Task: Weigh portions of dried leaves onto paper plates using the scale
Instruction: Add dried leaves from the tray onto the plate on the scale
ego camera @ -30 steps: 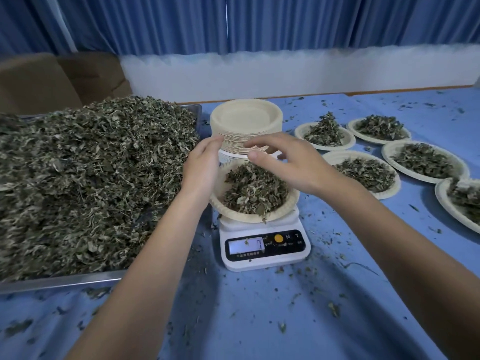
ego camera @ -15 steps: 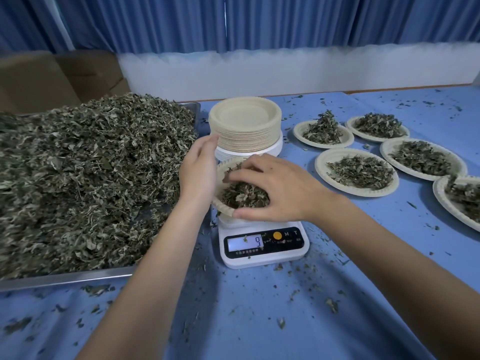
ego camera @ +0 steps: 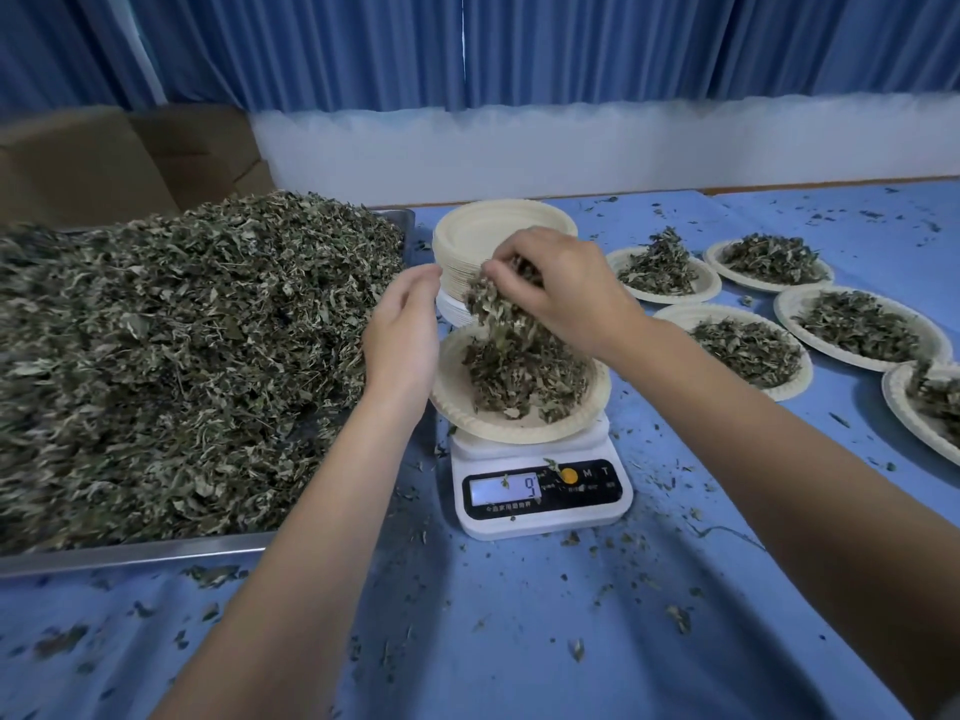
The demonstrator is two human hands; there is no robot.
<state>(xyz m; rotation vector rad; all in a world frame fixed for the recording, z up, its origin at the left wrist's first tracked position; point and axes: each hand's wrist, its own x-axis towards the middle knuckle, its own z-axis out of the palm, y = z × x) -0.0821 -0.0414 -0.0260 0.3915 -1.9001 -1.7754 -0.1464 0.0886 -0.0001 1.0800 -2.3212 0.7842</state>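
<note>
A paper plate (ego camera: 519, 423) loaded with dried leaves (ego camera: 519, 376) is seated on the white scale (ego camera: 540, 491), near the middle of the blue-covered counter (ego camera: 519, 641). A 9 is shown on the scale display (ego camera: 506, 489), with a few leaf fragments lying on the panel.

A clump of leaves (ego camera: 493, 298) is pinched in the right hand (ego camera: 561, 288), with the fingers (ego camera: 511, 252) curled down around it; the clump is held above the plate, and strands trail from it down to the heap below. The left hand (ego camera: 402, 330) is positioned at the plate's left rim, palm toward the plate, with the fingers relaxed and nothing gripped. Contact with the rim cannot be confirmed.

A stack of empty plates (ego camera: 498, 236) is located just behind the scale. The bulk supply of leaves (ego camera: 182, 356) is piled in a metal tray (ego camera: 130, 556) to the left. Five filled plates (ego camera: 748, 350) are laid out to the right, the nearest one cut off by the frame edge. Loose fragments are scattered over the counter. Blue curtains (ego camera: 519, 44) and cardboard boxes (ego camera: 104, 158) are seen behind.
</note>
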